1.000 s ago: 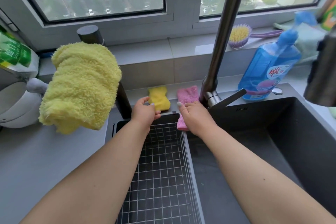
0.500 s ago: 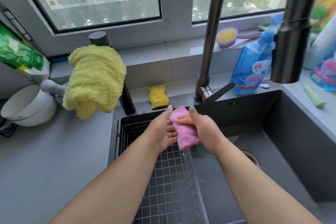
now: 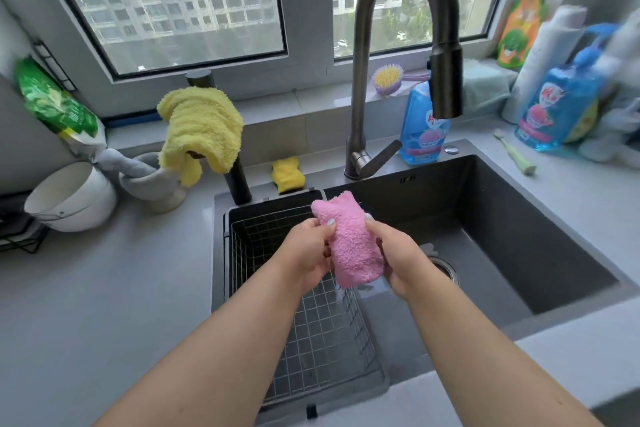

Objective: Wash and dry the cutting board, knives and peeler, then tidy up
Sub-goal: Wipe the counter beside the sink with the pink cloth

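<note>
A pink fluffy cloth (image 3: 349, 243) hangs between both hands over the dark sink (image 3: 540, 253). My left hand (image 3: 306, 251) grips its left edge and my right hand (image 3: 398, 258) grips its right edge, fingers curled round it. Below them a wire drying basket (image 3: 311, 329) sits in the sink's left part. No cutting board, knife or peeler shows in view.
A yellow sponge (image 3: 287, 177) lies on the sink's back rim. A yellow towel (image 3: 201, 130) drapes over a black post. The tall dark tap (image 3: 363, 80) arches over the basin. Blue detergent bottles (image 3: 424, 128) stand behind it. White bowls (image 3: 71, 196) sit on the left counter.
My right hand lifted the pink cloth off the back rim and brought it toward me over the sink. My left hand left the yellow sponge and took hold of the cloth too.
</note>
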Action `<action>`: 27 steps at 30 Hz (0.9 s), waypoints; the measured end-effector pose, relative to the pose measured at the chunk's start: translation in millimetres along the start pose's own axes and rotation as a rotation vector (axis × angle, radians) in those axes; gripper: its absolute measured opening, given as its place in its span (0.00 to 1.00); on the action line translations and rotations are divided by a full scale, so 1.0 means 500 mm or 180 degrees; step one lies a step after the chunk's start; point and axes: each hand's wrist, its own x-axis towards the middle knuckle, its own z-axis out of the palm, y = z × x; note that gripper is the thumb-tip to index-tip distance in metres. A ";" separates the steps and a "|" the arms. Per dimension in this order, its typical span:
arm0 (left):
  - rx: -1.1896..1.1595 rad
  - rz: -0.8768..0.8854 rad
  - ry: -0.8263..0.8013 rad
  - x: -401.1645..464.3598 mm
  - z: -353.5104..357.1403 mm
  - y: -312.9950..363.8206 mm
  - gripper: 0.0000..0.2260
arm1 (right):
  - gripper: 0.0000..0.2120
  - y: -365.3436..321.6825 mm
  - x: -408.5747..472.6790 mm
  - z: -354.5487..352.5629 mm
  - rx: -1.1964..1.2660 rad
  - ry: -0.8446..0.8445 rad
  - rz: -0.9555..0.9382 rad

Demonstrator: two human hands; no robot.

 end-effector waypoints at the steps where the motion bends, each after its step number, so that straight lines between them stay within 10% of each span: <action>1: 0.0013 0.0005 -0.0045 -0.012 0.007 -0.004 0.12 | 0.15 0.008 -0.012 -0.008 0.0021 0.0029 -0.0041; 27: -0.0097 -0.0357 -0.0462 0.078 0.469 -0.096 0.05 | 0.02 -0.010 -0.119 -0.524 -0.0116 0.1375 -0.0477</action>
